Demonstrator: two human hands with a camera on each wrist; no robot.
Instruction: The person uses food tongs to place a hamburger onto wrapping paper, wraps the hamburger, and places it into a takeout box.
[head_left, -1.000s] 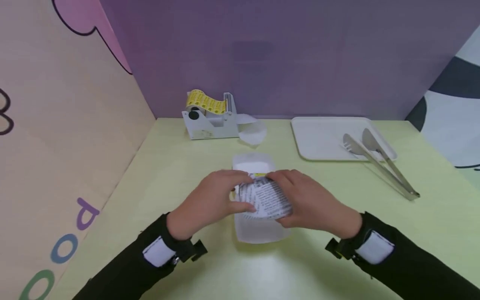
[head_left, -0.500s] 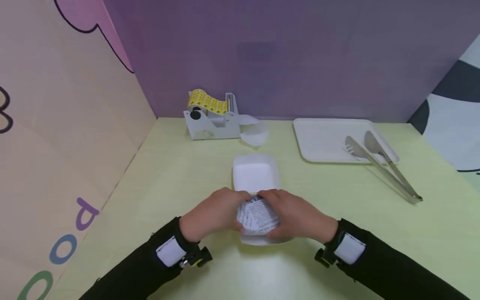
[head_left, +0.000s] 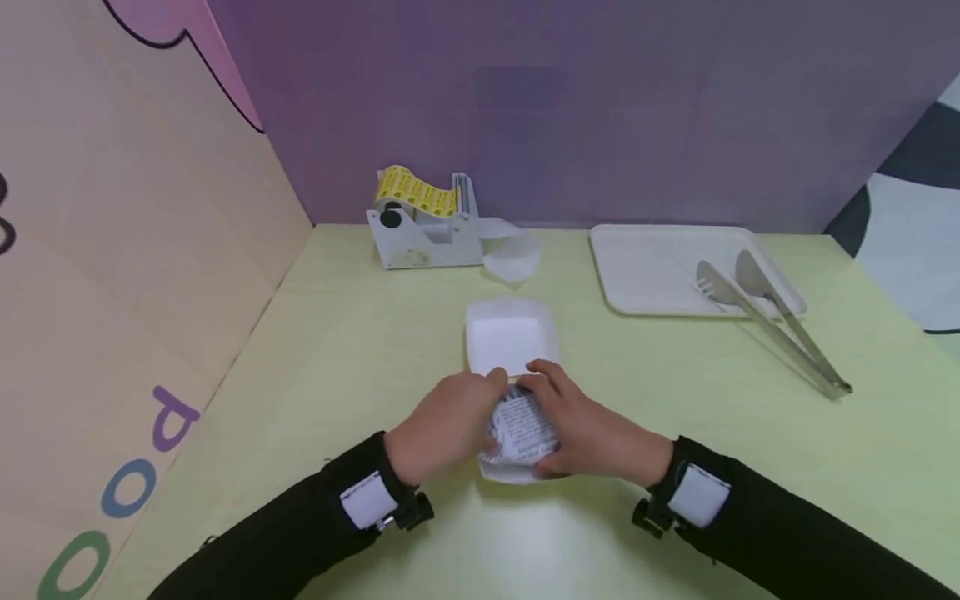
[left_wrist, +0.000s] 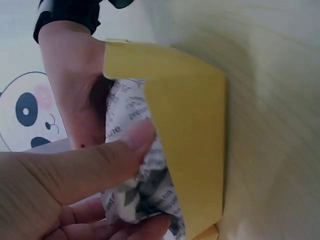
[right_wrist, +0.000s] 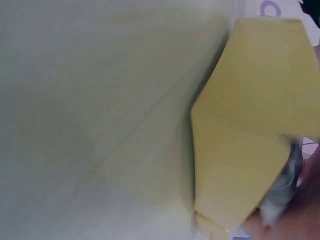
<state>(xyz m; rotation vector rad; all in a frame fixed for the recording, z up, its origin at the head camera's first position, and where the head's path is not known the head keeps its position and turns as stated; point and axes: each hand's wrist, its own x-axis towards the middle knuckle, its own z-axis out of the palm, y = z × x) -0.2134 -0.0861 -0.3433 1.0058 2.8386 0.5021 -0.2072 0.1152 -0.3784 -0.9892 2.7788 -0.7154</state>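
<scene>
A packet wrapped in newsprint-patterned paper (head_left: 527, 427) sits in the near half of an unfolded takeout box (head_left: 512, 333), white inside and yellow-brown outside. My left hand (head_left: 448, 423) grips the packet's left side. The left wrist view shows its thumb on the printed paper (left_wrist: 125, 105), close to the box wall (left_wrist: 190, 135). From the right, my right hand (head_left: 603, 433) holds the packet between thumb and fingers, one finger raised toward the lid half. In the right wrist view the box side (right_wrist: 245, 135) covers most of the packet.
A label dispenser (head_left: 427, 242) with a yellow sticker roll stands at the back, white backing strip (head_left: 513, 257) trailing from it. At the back right is a white tray (head_left: 652, 271), with metal tongs (head_left: 795, 342) lying across its corner onto the table (head_left: 360, 333).
Both hands have brought the packet down and nearer into the front half of the box, uncovering the lid half. Lately the left hand has shifted slightly right and a right finger has lifted.
</scene>
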